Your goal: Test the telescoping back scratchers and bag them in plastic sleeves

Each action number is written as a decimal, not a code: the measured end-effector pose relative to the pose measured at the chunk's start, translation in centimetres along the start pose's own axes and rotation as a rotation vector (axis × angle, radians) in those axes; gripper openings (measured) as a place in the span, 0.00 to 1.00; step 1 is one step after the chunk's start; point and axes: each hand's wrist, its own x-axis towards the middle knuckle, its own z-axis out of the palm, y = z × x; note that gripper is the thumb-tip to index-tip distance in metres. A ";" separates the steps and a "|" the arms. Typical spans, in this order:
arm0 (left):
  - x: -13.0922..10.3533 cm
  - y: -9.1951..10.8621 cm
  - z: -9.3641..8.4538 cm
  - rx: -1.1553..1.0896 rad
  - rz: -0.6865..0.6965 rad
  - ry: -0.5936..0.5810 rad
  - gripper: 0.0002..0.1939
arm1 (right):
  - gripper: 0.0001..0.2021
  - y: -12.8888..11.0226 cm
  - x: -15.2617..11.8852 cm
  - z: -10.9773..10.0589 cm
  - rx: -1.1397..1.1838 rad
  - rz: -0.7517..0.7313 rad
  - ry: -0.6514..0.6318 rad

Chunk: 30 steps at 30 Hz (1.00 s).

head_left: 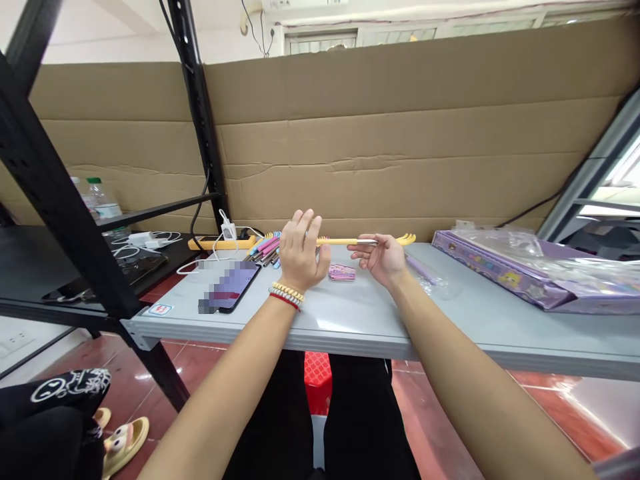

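Observation:
A long yellow back scratcher [343, 241] with a silver section and a clawed end stretches sideways across the back of the table, its thick handle end at the left. My left hand [301, 248] is raised in front of its middle, fingers extended upward and thumb apart; whether it touches the shaft is hidden. Near the claw, the curled fingers of my right hand [385, 260] are around the silver section. Between my hands lies a small pink patterned stack [342, 272]. Several colored pens [265, 250] are beside and partly behind my left hand.
A phone [233, 287] lies left on the grey table [350, 327], near a white charger [229, 231] and its cable. At right are a clear wrapper [436, 283] and a purple box [500, 273] with plastic on it. Cardboard [375, 160] stands behind; a black post [200, 113] rises left.

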 end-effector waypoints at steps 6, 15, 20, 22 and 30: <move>0.0 0.1 0.0 -0.020 0.021 -0.008 0.25 | 0.17 -0.1 0.2 -0.5 0.041 -0.032 0.103; -0.7 -0.1 0.6 -0.082 0.047 -0.218 0.17 | 0.13 -0.3 -0.1 -0.1 0.011 0.000 0.054; -1.0 0.4 0.7 -0.093 0.138 -0.227 0.18 | 0.10 -0.3 -0.4 0.3 -0.022 0.025 -0.091; -1.1 0.5 0.7 -0.091 0.190 -0.201 0.18 | 0.10 -0.2 -0.5 0.3 -0.035 0.004 -0.123; -1.1 1.8 1.5 -0.039 0.190 -0.184 0.15 | 0.13 0.6 -1.0 0.6 -0.088 0.027 -0.331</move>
